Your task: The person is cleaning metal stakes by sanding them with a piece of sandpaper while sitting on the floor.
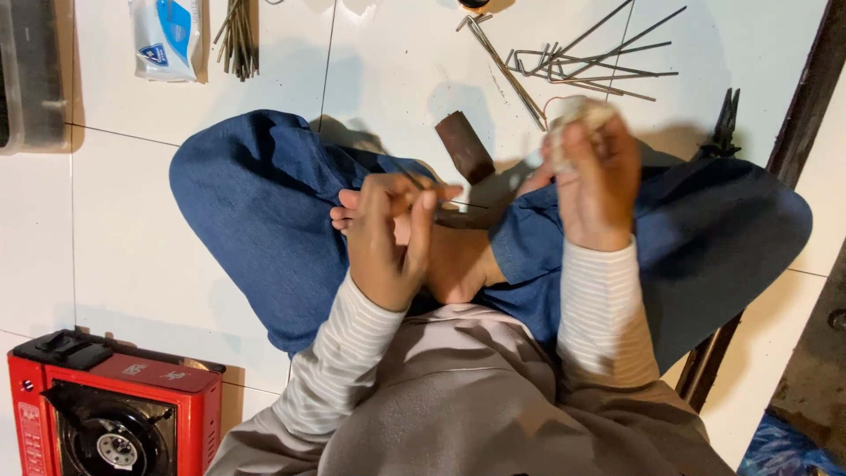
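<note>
Person seated cross-legged on white tiled floor, blue trousers, striped sleeves. Left hand closed in a pinch around a thin metal rod, which runs out rightward from the fingertips, over the lap near the bare foot. Right hand raised over the right knee, fingers curled tight on a pale wad of cloth or paper; what the wad is made of can't be told. Hands well apart. Small dark brown block stands on the tile between the knees, just beyond the rod tip. Heap of bent metal rods lies on the floor past the right hand. Dark pliers beside the right knee. Bundle of thin sticks and a white-and-blue packet at top left. Red portable gas stove at lower left, near the left elbow
</note>
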